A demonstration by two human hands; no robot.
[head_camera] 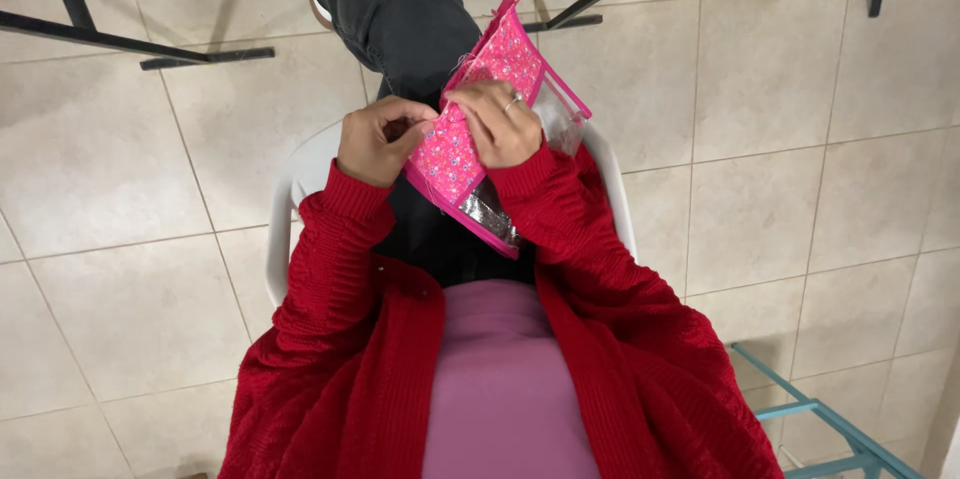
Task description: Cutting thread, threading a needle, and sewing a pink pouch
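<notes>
Over the lap, left to right: left hand (378, 142), fingers curled shut, fingertips pinched at the edge of a pink floral quilted fabric pouch with clear plastic panel (470, 144); right hand (503, 122), fingers bent, pressing the pouch's upper face; white plastic chair (296, 189) beneath.

Above the white smooth plastic chair (300, 174), the pink quilted cloth pouch (470, 129) shows a glossy clear plastic panel (490, 211) and satin-like pink edging, the red cardigan (330, 339) is coarse ribbed knit, and around the chair the beige floor tiles (800, 89) look matt and faintly mottled.
</notes>
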